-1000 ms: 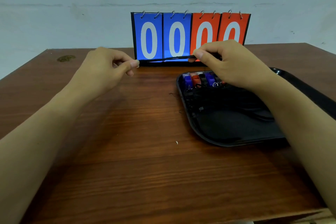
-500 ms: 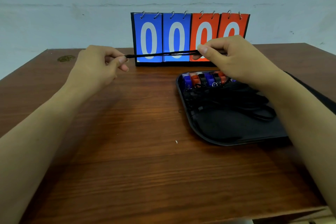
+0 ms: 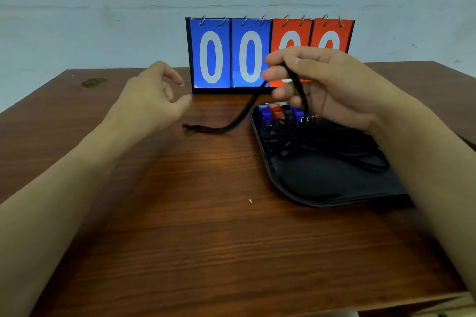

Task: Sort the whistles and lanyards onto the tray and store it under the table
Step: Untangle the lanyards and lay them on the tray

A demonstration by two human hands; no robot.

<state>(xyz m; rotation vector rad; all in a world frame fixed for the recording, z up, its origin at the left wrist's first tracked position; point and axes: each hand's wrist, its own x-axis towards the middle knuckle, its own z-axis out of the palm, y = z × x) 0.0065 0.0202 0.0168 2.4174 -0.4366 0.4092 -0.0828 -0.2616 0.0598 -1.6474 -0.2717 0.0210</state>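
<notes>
Table (image 3: 180, 226) — brown wood, filling the lower frame. Scoreboard (image 3: 268, 54), upper centre, read 0000. Black tray (image 3: 309, 195), centre right, held coiled lanyards and whistles (image 3: 280, 113) along its far rim. Right hand (image 3: 332, 85) — grip pinching a black lanyard (image 3: 239, 121), its tail trailing left onto the table. Left hand (image 3: 154, 100), grip loose, holding nothing. Risk: the trailing tail snagging or staying off the tray.

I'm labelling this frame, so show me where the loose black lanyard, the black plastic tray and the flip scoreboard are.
loose black lanyard (image 3: 233, 125), head view, on the stretch lying on the table.
black plastic tray (image 3: 279, 183), head view, on its near left rim.
flip scoreboard (image 3: 211, 56), head view, on the leftmost blue card.
</notes>
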